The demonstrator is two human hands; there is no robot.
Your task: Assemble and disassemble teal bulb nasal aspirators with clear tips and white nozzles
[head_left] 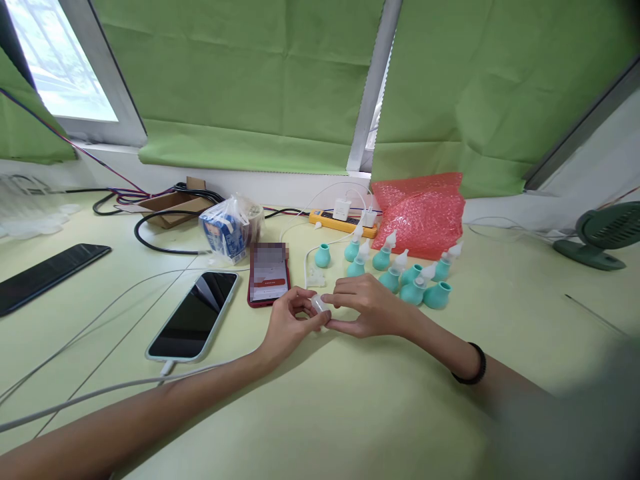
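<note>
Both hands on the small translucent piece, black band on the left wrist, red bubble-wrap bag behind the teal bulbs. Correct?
One fix: the black band is on the right wrist, not the left, as the head view shows. The left hand and right hand are both on the small translucent piece, and the red bubble-wrap bag is behind the teal bulbs.
</note>
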